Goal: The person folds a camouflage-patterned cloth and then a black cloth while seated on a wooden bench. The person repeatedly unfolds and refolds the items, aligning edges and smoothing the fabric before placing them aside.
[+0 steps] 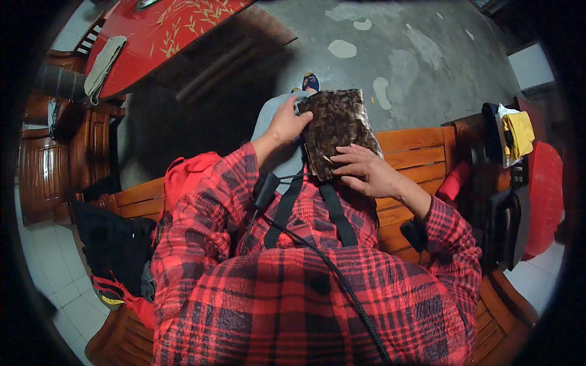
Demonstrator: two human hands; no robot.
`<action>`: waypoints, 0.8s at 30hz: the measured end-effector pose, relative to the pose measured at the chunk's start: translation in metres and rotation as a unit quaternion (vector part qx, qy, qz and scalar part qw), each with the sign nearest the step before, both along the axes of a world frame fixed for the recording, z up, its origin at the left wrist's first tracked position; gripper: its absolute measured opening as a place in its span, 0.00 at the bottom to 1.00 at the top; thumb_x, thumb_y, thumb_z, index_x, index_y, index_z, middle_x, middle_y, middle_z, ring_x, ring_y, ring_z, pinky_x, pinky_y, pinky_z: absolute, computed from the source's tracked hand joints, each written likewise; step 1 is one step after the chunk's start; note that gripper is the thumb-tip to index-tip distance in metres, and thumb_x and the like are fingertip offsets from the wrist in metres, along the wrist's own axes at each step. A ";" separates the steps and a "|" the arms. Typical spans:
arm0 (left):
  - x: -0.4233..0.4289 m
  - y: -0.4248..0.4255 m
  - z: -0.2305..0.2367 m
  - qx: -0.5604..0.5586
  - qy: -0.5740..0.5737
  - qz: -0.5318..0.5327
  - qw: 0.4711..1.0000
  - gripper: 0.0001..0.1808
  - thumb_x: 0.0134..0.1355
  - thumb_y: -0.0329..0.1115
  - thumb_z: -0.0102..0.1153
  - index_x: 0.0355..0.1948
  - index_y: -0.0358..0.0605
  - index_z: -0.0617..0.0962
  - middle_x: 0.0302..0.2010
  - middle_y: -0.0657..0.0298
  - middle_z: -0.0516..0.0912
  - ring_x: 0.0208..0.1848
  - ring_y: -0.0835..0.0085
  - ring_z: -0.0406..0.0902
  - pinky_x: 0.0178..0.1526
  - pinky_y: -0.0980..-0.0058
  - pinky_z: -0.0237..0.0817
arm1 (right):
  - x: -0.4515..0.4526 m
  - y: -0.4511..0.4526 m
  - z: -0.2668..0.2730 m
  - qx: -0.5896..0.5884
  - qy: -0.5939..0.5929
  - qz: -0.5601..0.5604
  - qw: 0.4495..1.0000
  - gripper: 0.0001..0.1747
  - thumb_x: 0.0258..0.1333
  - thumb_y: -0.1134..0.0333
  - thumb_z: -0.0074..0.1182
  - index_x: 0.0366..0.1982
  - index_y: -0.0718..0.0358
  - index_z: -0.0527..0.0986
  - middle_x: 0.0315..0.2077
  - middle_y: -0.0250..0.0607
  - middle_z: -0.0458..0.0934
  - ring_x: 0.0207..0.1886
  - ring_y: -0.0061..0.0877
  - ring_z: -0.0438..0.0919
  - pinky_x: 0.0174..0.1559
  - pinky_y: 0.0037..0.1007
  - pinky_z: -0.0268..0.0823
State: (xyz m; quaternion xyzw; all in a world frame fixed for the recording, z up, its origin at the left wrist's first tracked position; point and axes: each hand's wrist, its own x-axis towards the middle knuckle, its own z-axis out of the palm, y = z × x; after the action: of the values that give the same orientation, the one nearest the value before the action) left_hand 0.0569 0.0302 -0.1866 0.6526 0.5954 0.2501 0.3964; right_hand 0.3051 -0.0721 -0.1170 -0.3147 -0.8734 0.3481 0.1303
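Note:
A flat, rectangular brown item with a woven-looking pattern [336,121] rests on my lap, its right side edged with a shiny, clear-looking layer. What it is made of I cannot tell. My left hand [287,121] holds its upper left edge, thumb on top and the other fingers partly hidden. Across its lower right part lies my right hand [366,171], fingers apart and touching the surface. A small pale sliver [327,159] shows by the right fingertips. Beneath the item are grey trousers [270,116] and black straps [338,215].
I sit on a slatted wooden bench [412,151]. A red table [137,41] with a folded cloth [105,66] stands front left. Folded clothes [517,135] lie at right, near a red rounded object [542,201]. A black cord [339,274] crosses my chest. Dark garments [112,247] hang left.

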 end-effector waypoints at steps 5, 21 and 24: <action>-0.010 0.034 -0.012 -0.184 -0.113 -0.018 0.976 0.18 0.62 0.33 0.59 0.51 0.36 0.75 0.35 0.63 0.80 0.32 0.79 0.75 0.34 0.77 0.69 | 0.002 0.002 -0.001 -0.020 0.012 -0.016 1.000 0.16 0.52 0.67 0.57 0.45 0.58 0.81 0.59 0.40 0.72 0.67 0.40 0.62 0.68 0.44 0.52; -0.003 0.050 -0.010 -0.248 -0.283 0.039 0.926 0.12 0.62 0.31 0.59 0.45 0.37 0.77 0.33 0.67 0.80 0.34 0.79 0.76 0.36 0.80 0.69 | 0.001 0.006 -0.003 -0.017 0.014 -0.007 1.000 0.19 0.50 0.67 0.58 0.47 0.58 0.80 0.62 0.43 0.68 0.69 0.43 0.58 0.68 0.46 0.52; -0.005 0.055 -0.020 -0.155 -0.313 0.082 0.934 0.13 0.61 0.30 0.61 0.45 0.37 0.77 0.33 0.67 0.80 0.34 0.80 0.75 0.38 0.81 0.67 | 0.000 0.008 -0.003 -0.022 0.007 0.001 1.000 0.19 0.50 0.67 0.57 0.47 0.58 0.80 0.62 0.44 0.67 0.70 0.43 0.57 0.68 0.46 0.51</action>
State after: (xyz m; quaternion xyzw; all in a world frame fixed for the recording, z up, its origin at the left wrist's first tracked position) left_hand 0.0514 0.0849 -0.2070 0.4205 0.5243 0.3776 0.6369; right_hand 0.3049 -0.0644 -0.1199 -0.3141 -0.8650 0.3692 0.1294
